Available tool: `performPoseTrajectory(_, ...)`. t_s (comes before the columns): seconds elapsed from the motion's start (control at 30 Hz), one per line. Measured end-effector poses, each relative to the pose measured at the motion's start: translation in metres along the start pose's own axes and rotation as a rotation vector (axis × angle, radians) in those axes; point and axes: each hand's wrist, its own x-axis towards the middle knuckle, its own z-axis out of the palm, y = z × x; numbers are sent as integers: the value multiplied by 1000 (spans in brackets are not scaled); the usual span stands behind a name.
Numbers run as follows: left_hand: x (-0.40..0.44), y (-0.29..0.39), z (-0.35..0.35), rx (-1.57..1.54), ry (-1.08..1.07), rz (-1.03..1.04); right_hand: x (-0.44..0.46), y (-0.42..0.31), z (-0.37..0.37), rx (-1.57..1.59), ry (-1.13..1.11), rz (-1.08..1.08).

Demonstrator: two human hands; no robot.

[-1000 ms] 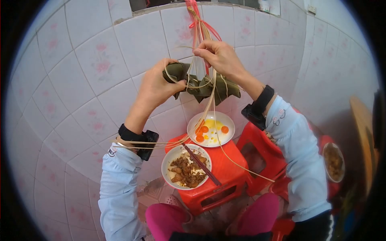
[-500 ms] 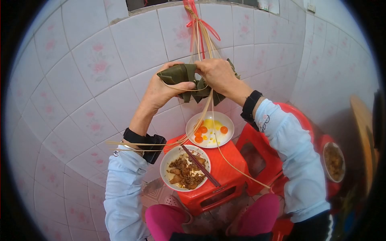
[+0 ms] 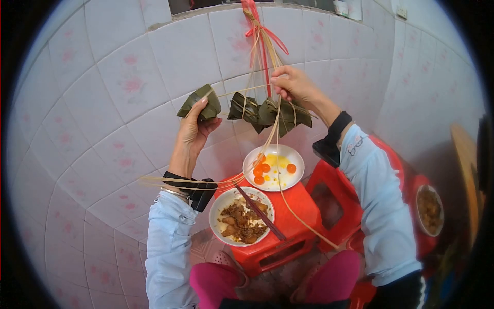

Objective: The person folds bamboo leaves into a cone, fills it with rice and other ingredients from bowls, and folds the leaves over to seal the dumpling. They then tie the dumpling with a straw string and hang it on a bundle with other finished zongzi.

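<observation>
My left hand (image 3: 194, 123) is wrapped round a green leaf-wrapped parcel (image 3: 200, 102), thumb on its front. A pale strand (image 3: 244, 90) runs from this parcel across to my right hand (image 3: 293, 85), whose fingers pinch it. Below my right hand several more leaf parcels (image 3: 267, 112) hang in a bunch, tied with strands. The bundle of straw strands (image 3: 267, 38) is knotted at the top with a red ribbon (image 3: 252, 9) against the tiled wall. Its long ends trail down over my left wrist and past the bowls.
On a red stool (image 3: 296, 216) stand a plate with orange yolks (image 3: 275, 180) and a bowl of brown meat (image 3: 239, 216), with chopsticks (image 3: 260, 212) across its rim. Another red stool (image 3: 334, 188) is beside it. At the right is another bowl (image 3: 429, 210) and a wooden board (image 3: 463, 175).
My left hand has moved left and down with its parcel, away from the hanging bunch. My right hand came in close to the parcel, then drew back right, stretching the strand.
</observation>
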Motion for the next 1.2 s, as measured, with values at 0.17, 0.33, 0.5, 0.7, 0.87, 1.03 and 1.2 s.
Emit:
performPoseTrajectory(0.17, 1, -2, 8, -41, 79, 17, 4, -3, -4, 637, 84, 6)
performPoseTrajectory(0.33, -6, -6, 13, -49, 83, 47, 11, -38, 24, 683, 103, -261)
performPoseTrajectory(0.5, -13, -13, 14, 22, 123, 58, 32, -67, 57, 84, 240, -419)
performPoseTrajectory(0.7, -23, -8, 25, 138, 110, 151, 51, -57, 79, -1185, 52, -1095)
performPoseTrajectory(0.87, -22, -4, 17, 254, 84, 190, 35, -47, 62, -1234, -118, -1074)
performPoseTrajectory(1.03, -26, 0, 25, 257, 40, 153, 24, -38, 52, -1099, -93, -1214)
performPoseTrajectory(1.2, -29, -5, 37, 201, 24, 184, 6, -32, 52, -1101, 260, -1335)
